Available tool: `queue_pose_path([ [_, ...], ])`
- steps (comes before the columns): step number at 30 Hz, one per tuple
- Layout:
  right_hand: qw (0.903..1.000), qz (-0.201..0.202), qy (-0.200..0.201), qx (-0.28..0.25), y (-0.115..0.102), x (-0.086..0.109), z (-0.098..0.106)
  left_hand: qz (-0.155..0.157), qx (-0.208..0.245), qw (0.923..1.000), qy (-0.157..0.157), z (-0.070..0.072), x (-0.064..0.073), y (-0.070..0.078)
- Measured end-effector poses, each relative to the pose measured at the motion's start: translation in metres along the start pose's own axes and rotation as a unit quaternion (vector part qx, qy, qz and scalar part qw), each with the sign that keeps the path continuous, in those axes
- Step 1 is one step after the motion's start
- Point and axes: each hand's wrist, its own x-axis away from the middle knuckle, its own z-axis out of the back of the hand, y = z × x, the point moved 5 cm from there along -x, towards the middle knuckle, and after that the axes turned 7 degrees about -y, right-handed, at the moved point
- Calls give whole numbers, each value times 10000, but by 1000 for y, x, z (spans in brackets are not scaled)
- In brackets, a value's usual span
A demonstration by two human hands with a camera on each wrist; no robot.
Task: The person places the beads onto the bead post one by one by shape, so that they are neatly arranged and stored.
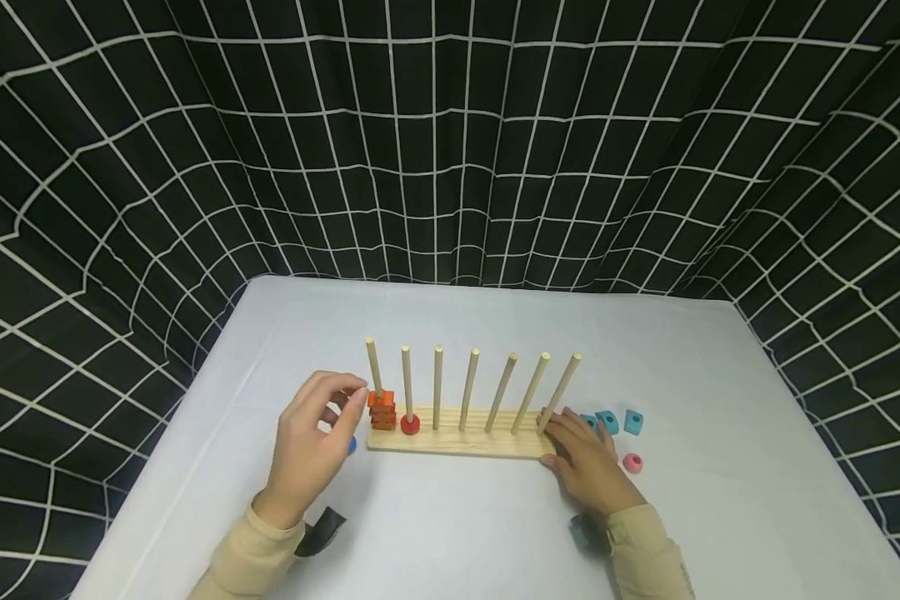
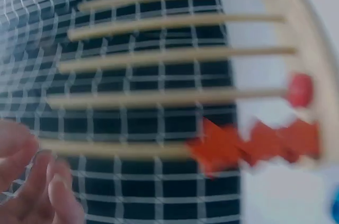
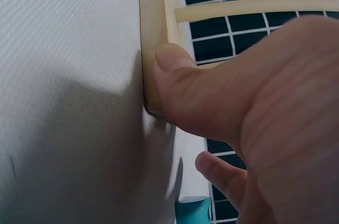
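Your left hand (image 1: 307,454), fingers bent but empty, hovered just left of the peg (image 1: 375,367) holding orange stars (image 1: 382,411), your right hand (image 1: 591,468) gripping the rack (image 1: 450,443) at its right end.

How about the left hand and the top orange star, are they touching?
Apart. The left wrist view, though blurry, shows bare wooden peg between the left hand and the top orange star.

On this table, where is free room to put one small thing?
Bare table shows in front of the wooden pegboard, between the left hand and right hand, and behind it, toward the grid curtain. Crowded: right of the pegboard, where teal blocks and a pink bead lie near the right hand.
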Motion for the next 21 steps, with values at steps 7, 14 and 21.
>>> queue_pose_path([
  [7, 9999, 134, 93, -51, 2, 0, 0, 1862, -512, 9810, 170, 6, 38, -62],
  [14, 9998, 163, 110, -96, 1, 0, 2, 2700, -795, 9539, -1043, -12, 71, -106],
  [21, 9998, 123, 31, -135, 1, -1, 2, 2580, -794, 9524, -1419, -25, 78, -117],
])
